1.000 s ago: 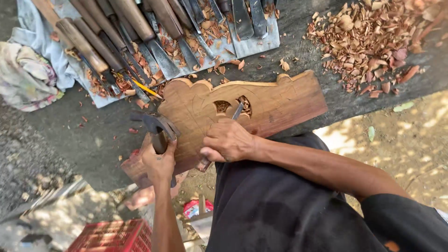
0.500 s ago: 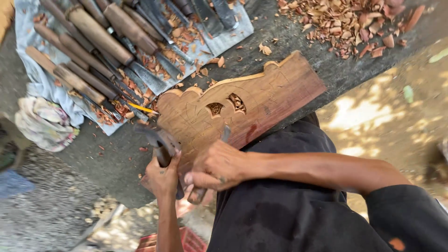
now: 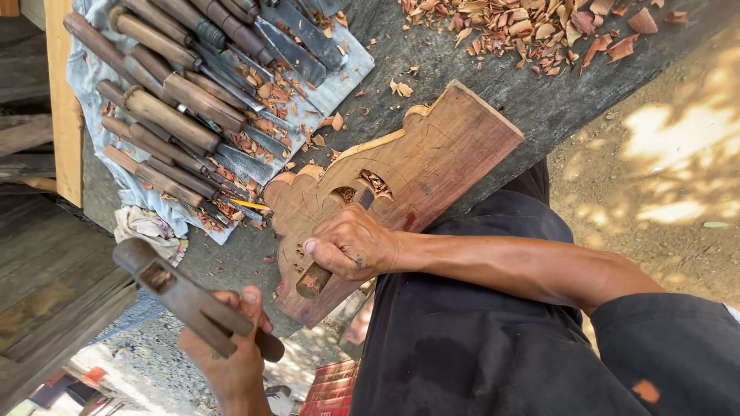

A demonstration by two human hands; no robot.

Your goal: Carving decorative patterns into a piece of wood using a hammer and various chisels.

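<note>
A reddish-brown carved wooden panel with a scalloped edge and pierced cut-outs (image 3: 416, 177) is lying slantwise on a dark, weathered workbench top (image 3: 501, 85), one end hanging past the bench edge over the person's lap. A wooden-handled chisel (image 3: 339, 246) is standing tilted on the panel, its blade tip meeting the wood just beside a cut-out. The right hand (image 3: 351, 246) is wrapping the chisel's handle in a full, closed fist, thumb lying along the top, forearm stretching in from the right across a black garment (image 3: 478, 339). The fist is covering most of the handle; only the butt end and a short piece of blade are showing.

The left hand (image 3: 231, 339) is gripping a dark wooden mallet (image 3: 181, 296) with fingers curled tight round its handle, holding it raised off the panel, head angling up to the left. The wrist is being cut off by the lower edge.

Beyond the panel, a row of wooden-handled chisels and gouges (image 3: 185, 108) is lying on a pale cloth (image 3: 339, 77), their tips partly buried under reddish wood chips (image 3: 532, 31). What is lying below the bench is hard to make out.
</note>
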